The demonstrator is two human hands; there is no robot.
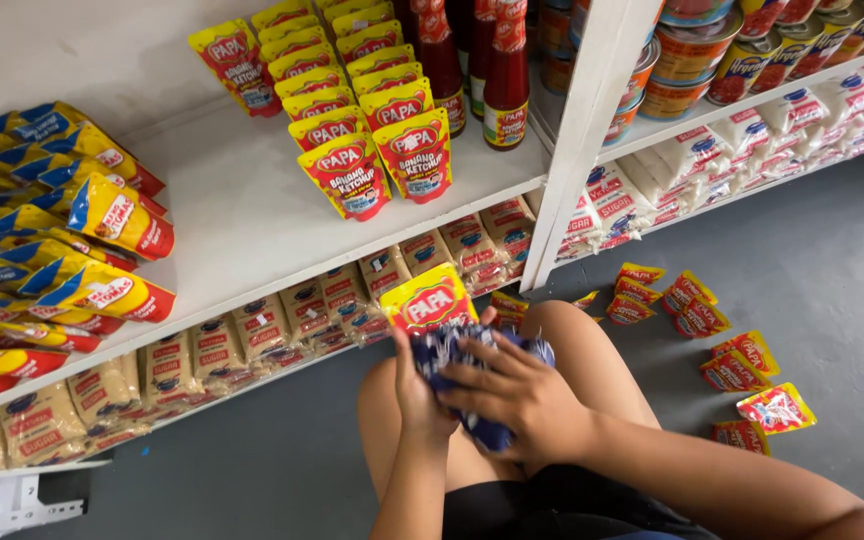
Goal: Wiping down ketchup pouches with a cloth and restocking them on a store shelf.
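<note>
Yellow-and-red ketchup pouch (429, 299) wrapped in a blue patterned cloth (472, 362), gripped by both hands over bare knees.

The left hand (419, 395) clamps the cloth's near-left side; the right hand (522, 395) presses on top, fingers spread, the two hands close together. On the white shelf (242, 215) beyond stand rows of matching ketchup pouches (362, 120), red sauce bottles (487, 65) to their right, and yellow-and-blue packets (62, 240) heaped at far left. Clear sugar bags (252, 325) with red labels line the lower shelf. Cans (712, 45) fill the far-right shelf. More small pouches (722, 350) lie scattered on the grey floor (812, 270) at right.
</note>
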